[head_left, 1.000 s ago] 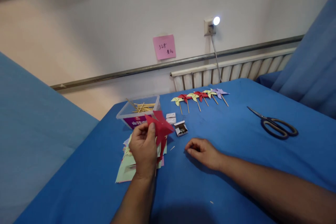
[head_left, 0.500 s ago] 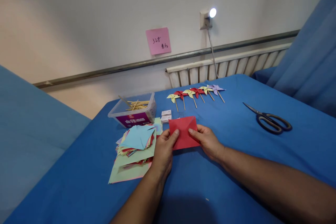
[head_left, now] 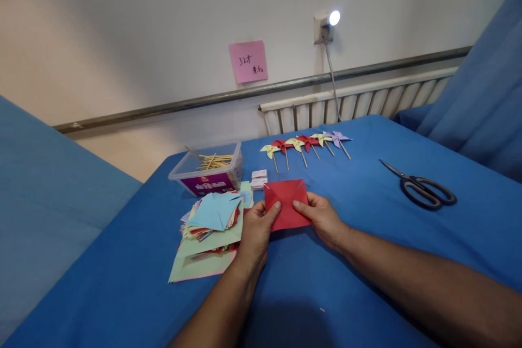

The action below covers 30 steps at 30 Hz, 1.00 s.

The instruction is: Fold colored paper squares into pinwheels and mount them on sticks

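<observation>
A blue-covered table (head_left: 367,239) fills the frame, and at its centre a person holds a red paper square (head_left: 286,202) between both hands, a hair higher off the cloth than half a second ago and otherwise unmoved. A second ago the picture was different: the left hand (head_left: 256,234) alone held up a red paper with splayed flaps, while the right hand (head_left: 322,218) lay curled on the cloth. Now the sheet is spread flat, creased along its diagonals, with the left thumb pinching its lower left edge and the right thumb and fingers pinching its lower right edge; both hands are closed on it. The change suggests the sheet is now steadied for working rather than merely picked out.

At 9 o'clock from the red square, just beside the left hand, lies a loose pile of coloured paper squares (head_left: 210,228). At 11 o'clock stands a clear plastic tub of wooden sticks (head_left: 207,171). At 3 o'clock, well apart, a pair of black-handled scissors (head_left: 424,187) rests on the cloth. At 12 o'clock runs a row of finished pinwheels (head_left: 305,144) on sticks. Two small white boxes (head_left: 259,179) sit at 10 o'clock, near the sheet's far corner.
</observation>
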Available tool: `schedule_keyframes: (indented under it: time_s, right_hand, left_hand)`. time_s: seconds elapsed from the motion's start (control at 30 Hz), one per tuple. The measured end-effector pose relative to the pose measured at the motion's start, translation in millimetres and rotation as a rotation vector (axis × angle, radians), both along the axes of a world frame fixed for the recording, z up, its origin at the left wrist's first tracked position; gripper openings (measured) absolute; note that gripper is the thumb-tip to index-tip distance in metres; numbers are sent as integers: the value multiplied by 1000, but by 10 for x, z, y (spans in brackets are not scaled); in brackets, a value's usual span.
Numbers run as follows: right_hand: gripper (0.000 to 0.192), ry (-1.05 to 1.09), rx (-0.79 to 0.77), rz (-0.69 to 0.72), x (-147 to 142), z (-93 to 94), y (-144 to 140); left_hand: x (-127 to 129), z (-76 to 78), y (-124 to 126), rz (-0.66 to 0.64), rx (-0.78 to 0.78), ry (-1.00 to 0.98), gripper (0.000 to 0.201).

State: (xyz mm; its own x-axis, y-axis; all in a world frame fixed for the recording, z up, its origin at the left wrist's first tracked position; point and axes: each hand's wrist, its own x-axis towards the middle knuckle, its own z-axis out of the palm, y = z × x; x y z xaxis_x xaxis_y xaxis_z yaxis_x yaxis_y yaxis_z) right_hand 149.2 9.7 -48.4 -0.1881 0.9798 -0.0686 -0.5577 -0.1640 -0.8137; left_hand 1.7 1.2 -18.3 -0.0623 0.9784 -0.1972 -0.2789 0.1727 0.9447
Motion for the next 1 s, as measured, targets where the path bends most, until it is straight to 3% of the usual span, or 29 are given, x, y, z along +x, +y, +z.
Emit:
schedule_keyframes:
  time_s: [0.27,0.37,0.5,0.57,0.67,0.8,0.9,1.0]
  right_hand:
    - [37,-29,57,-61,39,29,21]
    - [35,-94,63,-126,50,19,42]
    - [37,-67,-36,-194,39,11,35]
    - [45,-2,-73,-152,22,42,-2]
    - [60,71,-107,24,3,115,-73]
    - [70,131,-41,202,24,171,-121]
    - [73,145,14,241,45,174,-123]
    - [56,141,2,182,35,166,-123]
  left_hand:
    - [11,-18,-10,-97,49,46,44]
    - [-4,-18,-13,-38,156,247,34]
    - [-44,51,-51,109,502,654,12]
    - [-60,97,-80,122,654,803,9]
    - [-78,144,-108,118,798,964,8]
    - [-111,157,-85,119,826,1100,12]
    - [-136,145,-48,143,802,1128,13]
    - [-131,128,-40,127,841,1112,17]
